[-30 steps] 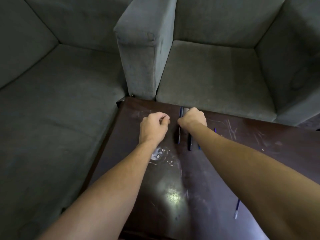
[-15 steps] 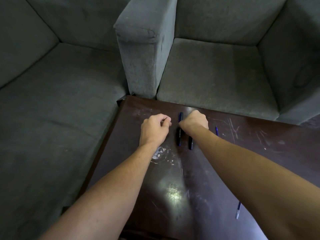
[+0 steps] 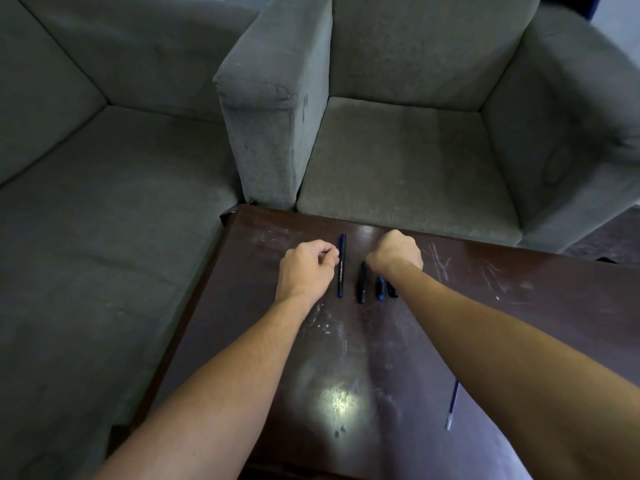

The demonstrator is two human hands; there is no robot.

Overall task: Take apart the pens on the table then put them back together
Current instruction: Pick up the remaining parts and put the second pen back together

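Several slim cylindrical pens parallel on scratched glossy table.

Your scratched dark table holds a lettered black pen, a black barrel beside it, a blue refill nearer you

- Living room or lounge, by the look of it; home or waiting area, can't tell which.
- Grey fabric-upholstered sofa fills the left side: wide seat cushion, backrest running into the corner.
- Matching grey fabric armchair just beside it, with a boxy padded armrest between the two seats.
- Low dark brown wooden table is pushed up against both seats, coffee-table style. Its glossy top is scratched and scuffed, with a light reflecting in it.
- Dim indoor lighting.
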